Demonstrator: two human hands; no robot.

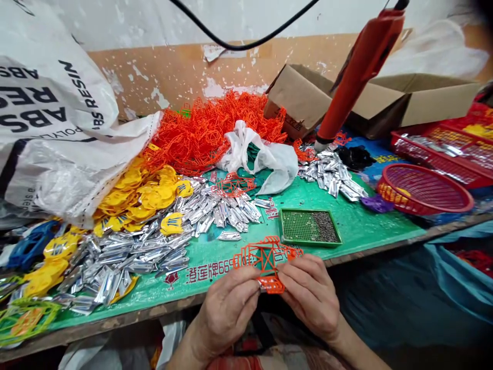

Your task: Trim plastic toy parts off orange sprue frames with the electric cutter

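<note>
An orange openwork plastic frame (265, 257) is held between my two hands at the table's front edge. My left hand (233, 303) pinches its left lower side, fingers closed. On the other side, my right hand (310, 295) grips the frame's right lower part with fingers bent round it. A small silvery strip shows at the frame's lower edge between the fingertips; I cannot tell how it is attached. Just beyond the hands sits a green tray (310, 227) with small dark screws heaped at its right end. One shiny metal piece (229, 236) lies apart from its pile.
Piles of shiny metal pieces (227, 208), yellow plastic parts (154, 192) and orange frames (200, 131) cover the left and back. A red electric screwdriver (358, 77) hangs at right, near cardboard boxes (304, 100). A red basket (425, 190) stands at right, a white sack (57, 113) at left.
</note>
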